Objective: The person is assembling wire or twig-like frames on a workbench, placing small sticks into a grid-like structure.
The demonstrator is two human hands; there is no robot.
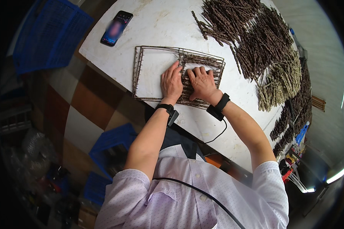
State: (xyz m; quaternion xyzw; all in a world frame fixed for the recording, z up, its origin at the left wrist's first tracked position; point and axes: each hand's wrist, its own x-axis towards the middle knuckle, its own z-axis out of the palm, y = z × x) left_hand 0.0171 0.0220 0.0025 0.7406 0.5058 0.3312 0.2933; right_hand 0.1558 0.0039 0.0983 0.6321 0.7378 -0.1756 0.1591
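Note:
A rectangular wire frame (140,72), stacked with another like it, lies flat on the white table. Its left half is bare, with small prongs along the bars. Dark brown braided strands (202,60) run across the right half. My left hand (172,83) rests palm down at the middle bar, fingers stretched toward it. My right hand (203,84) presses on the strands with its fingers apart and slightly bent, the thumb pointing left. Neither hand visibly grips anything. Both hands cover part of the strands and the middle bar.
A large heap of dark brown braided strands (263,42) covers the table's right side, with a paler beige bundle (281,86) beside it. A phone (117,28) with a lit screen lies at the far left. Blue crates (49,34) stand on the checkered floor beyond the left edge.

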